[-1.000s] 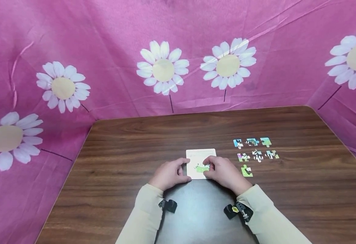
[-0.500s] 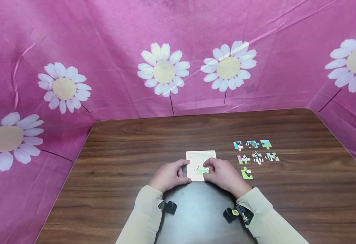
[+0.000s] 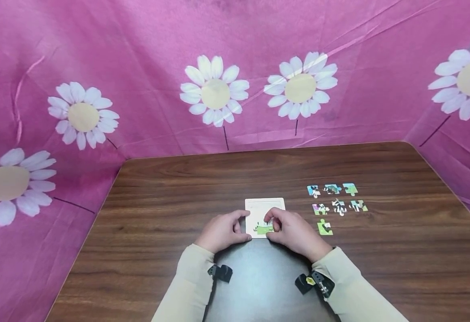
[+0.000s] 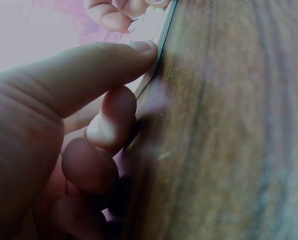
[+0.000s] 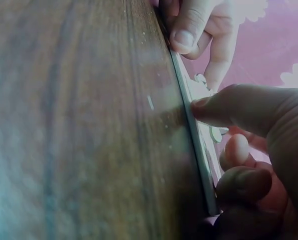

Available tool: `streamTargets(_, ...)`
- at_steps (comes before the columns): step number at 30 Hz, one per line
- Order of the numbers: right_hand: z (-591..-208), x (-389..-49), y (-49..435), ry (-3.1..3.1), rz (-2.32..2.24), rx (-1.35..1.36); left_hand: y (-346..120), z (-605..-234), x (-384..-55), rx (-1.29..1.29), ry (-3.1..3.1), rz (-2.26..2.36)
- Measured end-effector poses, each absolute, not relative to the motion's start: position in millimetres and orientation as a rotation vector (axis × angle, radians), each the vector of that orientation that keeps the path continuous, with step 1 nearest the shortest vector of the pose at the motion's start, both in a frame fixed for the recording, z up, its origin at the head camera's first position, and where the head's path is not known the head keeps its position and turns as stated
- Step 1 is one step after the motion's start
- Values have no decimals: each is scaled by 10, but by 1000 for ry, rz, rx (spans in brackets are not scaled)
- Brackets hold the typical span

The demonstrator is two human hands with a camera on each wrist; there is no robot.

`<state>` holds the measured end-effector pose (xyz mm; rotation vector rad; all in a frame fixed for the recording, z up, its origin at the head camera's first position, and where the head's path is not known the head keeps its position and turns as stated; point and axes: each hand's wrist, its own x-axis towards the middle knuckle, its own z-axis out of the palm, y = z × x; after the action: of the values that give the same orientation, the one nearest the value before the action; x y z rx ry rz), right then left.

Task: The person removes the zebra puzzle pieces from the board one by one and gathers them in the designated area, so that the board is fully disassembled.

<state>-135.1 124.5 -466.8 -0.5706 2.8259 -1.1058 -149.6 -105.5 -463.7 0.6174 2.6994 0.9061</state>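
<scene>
In the head view a small white puzzle tray [image 3: 257,207] lies on the table, with green jigsaw pieces [image 3: 263,229] along its near side. My left hand [image 3: 223,229] holds the tray's left side, thumb at the near corner and index finger higher up. Over the right part of the tray, my right hand [image 3: 295,230] pinches a jigsaw piece between thumb and index finger; the fingers hide much of it. From the right wrist, a green-edged piece [image 5: 216,134] shows tilted just past the thumb, which touches the tray edge [image 5: 194,135].
Several loose jigsaw pieces lie right of the tray, among them a green one [image 3: 325,227] nearest my right hand and a blue one [image 3: 313,191] farther back. The brown wooden table [image 3: 158,192] ends at a pink flowered cloth [image 3: 150,89].
My right fingertips have shifted slightly left over the tray, and more of the green picture shows beside them. The left hand stays at the tray's side.
</scene>
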Motion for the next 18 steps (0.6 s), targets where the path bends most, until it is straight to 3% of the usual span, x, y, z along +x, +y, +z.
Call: streamTargets(18, -4687, -1352, 1248, 2869, -1122, -617, -1054, -4640, -1510, 632, 2709, 889)
